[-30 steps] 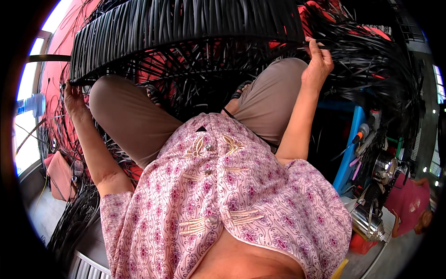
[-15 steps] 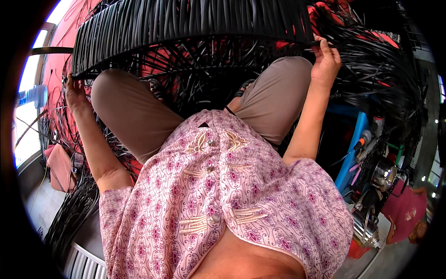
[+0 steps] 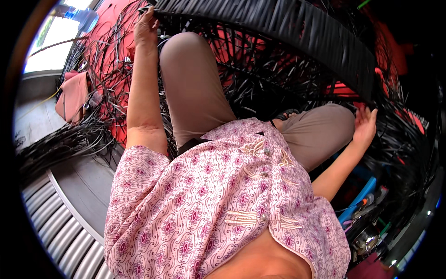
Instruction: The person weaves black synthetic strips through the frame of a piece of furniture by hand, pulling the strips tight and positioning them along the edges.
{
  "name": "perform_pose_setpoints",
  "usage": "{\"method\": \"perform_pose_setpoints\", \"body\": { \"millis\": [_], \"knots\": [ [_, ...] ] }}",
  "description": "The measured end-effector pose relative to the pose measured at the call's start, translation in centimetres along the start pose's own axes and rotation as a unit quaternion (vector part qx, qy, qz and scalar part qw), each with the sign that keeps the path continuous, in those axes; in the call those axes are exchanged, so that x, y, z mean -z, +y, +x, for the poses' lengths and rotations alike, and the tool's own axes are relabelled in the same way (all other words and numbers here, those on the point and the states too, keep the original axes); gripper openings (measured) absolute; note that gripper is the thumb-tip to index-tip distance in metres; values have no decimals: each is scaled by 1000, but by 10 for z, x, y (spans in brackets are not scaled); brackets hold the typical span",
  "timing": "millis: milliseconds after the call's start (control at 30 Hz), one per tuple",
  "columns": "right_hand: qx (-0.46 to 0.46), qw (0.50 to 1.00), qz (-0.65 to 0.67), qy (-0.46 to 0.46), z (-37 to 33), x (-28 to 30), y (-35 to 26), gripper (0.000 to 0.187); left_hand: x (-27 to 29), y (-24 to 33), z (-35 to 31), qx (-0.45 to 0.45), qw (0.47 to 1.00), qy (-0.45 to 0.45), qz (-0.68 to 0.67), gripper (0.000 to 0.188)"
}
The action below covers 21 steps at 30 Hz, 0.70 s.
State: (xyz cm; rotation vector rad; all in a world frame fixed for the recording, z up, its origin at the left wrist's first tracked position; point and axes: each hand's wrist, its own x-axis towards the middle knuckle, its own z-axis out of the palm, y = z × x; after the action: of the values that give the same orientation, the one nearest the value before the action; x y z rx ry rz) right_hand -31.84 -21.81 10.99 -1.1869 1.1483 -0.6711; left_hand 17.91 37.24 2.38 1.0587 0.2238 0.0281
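Note:
A long curved frame wrapped with black strips point(image 3: 278, 35) slants across the upper part of the view, above my bent knees. Its left end is higher in the picture than its right. My left hand point(image 3: 147, 31) is closed on the left end, arm stretched forward. At the lower right corner is my right hand point(image 3: 365, 126), beside my right knee, with its fingertips against the frame's edge. Part of that grip is hidden behind the frame. Loose black strips point(image 3: 246, 97) lie tangled underneath.
Red sheeting point(image 3: 109, 32) lies under the strips. A clear blue bottle point(image 3: 83, 19) and a pinkish-brown cloth point(image 3: 74, 97) are at the left. White ridged slats point(image 3: 62, 228) run along the lower left. A blue-edged container point(image 3: 357, 200) with tools stands at the right.
The wrapped frame has turned clockwise in view: its left end is higher, its right end lower. My hands have moved with its ends, and my whole view has shifted too.

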Motion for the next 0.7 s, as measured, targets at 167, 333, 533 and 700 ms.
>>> {"method": "perform_pose_setpoints", "body": {
  "millis": [167, 333, 533, 700],
  "knots": [
    [277, 946, -164, -41, -125, -150, -20, 20, -14, -5, 22, 8, 999, -34, 19, 27],
    [654, 684, -246, -209, -143, -324, -11, 32, -51, -2, 47, 26, 999, -31, 36, 16],
    [720, 549, -398, -148, -117, -447, 6, 49, -105, -6, 71, 45, 997, -46, 37, 12],
    [694, 520, -478, -142, -95, -478, -15, 51, -132, -14, 104, 45, 998, -25, 28, 14]
  ]
}}
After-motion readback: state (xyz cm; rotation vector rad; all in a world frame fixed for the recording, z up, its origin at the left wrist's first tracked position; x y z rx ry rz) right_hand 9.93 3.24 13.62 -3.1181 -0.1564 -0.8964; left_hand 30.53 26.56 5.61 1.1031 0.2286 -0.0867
